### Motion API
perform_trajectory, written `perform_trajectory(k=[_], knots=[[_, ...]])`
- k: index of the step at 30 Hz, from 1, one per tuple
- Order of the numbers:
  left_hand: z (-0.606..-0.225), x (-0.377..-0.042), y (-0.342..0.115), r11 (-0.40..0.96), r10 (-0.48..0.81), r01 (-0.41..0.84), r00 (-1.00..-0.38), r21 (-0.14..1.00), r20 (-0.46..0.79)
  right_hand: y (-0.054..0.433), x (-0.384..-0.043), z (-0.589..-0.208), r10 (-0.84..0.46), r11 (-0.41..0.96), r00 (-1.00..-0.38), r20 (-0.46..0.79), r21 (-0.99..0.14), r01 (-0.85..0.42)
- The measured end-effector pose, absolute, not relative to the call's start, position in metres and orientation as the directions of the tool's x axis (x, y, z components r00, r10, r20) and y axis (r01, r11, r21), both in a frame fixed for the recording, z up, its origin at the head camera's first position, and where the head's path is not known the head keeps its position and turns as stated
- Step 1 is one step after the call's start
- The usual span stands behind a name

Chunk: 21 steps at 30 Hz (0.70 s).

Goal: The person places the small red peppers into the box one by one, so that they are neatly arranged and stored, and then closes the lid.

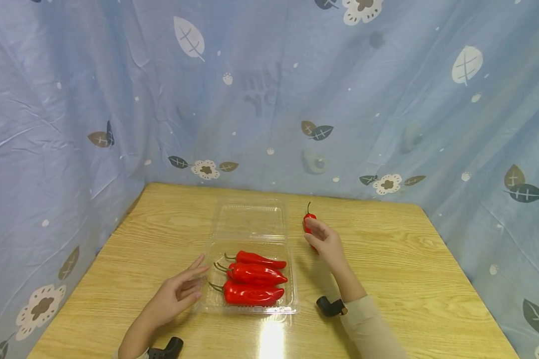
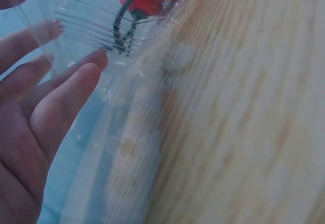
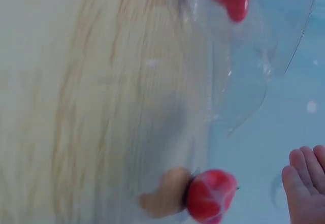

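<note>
A clear plastic clamshell box [image 1: 293,294] lies with its lid [image 1: 251,219] folded back. Inside rest three red peppers [image 1: 253,294] side by side, green stems to the left. My left hand [image 1: 175,296] is at the box's left edge; in the left wrist view its loosely bent fingers [image 2: 76,89] are against or very near the clear wall. To the right of the box, my right hand [image 1: 328,244] hovers over another red pepper [image 1: 308,218], partly covering it. In the right wrist view this pepper [image 3: 209,196] is apart from the extended fingers [image 3: 304,170].
A wooden table [image 1: 386,264] holds everything. Behind it and along both sides hangs a blue curtain [image 1: 269,99] with leaves and flowers. Black wrist-worn devices [image 1: 330,306] sit at both wrists. A blurred tan shape [image 3: 165,193] lies beside the pepper in the right wrist view.
</note>
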State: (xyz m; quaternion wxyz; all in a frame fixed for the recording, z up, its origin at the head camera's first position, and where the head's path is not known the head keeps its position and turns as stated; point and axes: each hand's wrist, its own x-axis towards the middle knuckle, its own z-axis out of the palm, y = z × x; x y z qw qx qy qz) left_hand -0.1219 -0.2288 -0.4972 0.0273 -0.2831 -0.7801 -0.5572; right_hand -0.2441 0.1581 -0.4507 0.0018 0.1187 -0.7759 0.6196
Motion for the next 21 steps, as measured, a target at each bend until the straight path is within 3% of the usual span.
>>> perform_trajectory(k=[8,21], knots=[[-0.497,-0.121,-0.229,0.217,0.41,0.465,-0.841,0.858,0.353,0.169,-0.264,-0.46,-0.079,0.153,-0.997,0.025,-0.988,-0.037],[-0.497,-0.122,-0.229,0.188,0.418,0.448,-0.842,0.874,0.342,0.176,-0.281,-0.466,-0.005,0.196,-0.999,-0.054,-0.979,0.052]])
